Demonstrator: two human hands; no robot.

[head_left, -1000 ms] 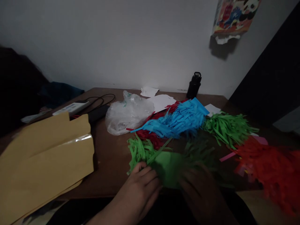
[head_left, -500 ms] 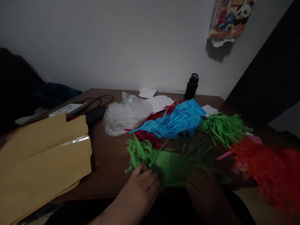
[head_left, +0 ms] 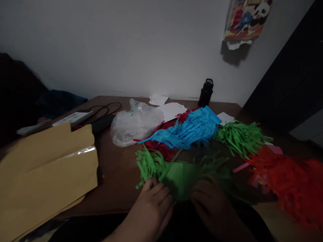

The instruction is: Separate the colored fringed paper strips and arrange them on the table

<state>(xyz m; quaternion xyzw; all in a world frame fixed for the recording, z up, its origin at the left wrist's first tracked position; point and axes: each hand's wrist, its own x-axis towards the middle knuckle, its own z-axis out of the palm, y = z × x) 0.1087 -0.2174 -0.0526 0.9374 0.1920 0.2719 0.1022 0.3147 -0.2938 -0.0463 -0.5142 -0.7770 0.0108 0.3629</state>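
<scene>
A sheet of green fringed paper (head_left: pixel 180 176) lies at the table's near edge, a flat band in the middle with cut strips spreading at both ends. My left hand (head_left: pixel 155 203) is closed on the band's left part, beside the brighter strips. In deep shadow, my right hand (head_left: pixel 208 201) has its fingers curled on the right part of the same paper; its fingertips are hard to make out. Just beyond lies blue fringed paper (head_left: pixel 194 129) over dark red fringed paper (head_left: pixel 161 149).
Another green fringed bunch (head_left: pixel 243 137) and a red one (head_left: pixel 292 178) lie to the right. Brown envelopes (head_left: pixel 50 171) cover the left side. A clear plastic bag (head_left: pixel 136 124), white papers (head_left: pixel 173 110) and a black bottle (head_left: pixel 206 93) stand or lie toward the wall.
My right hand has slid left along the green paper, closer to my left hand, and the flat band between them looks narrower. My left hand has barely moved.
</scene>
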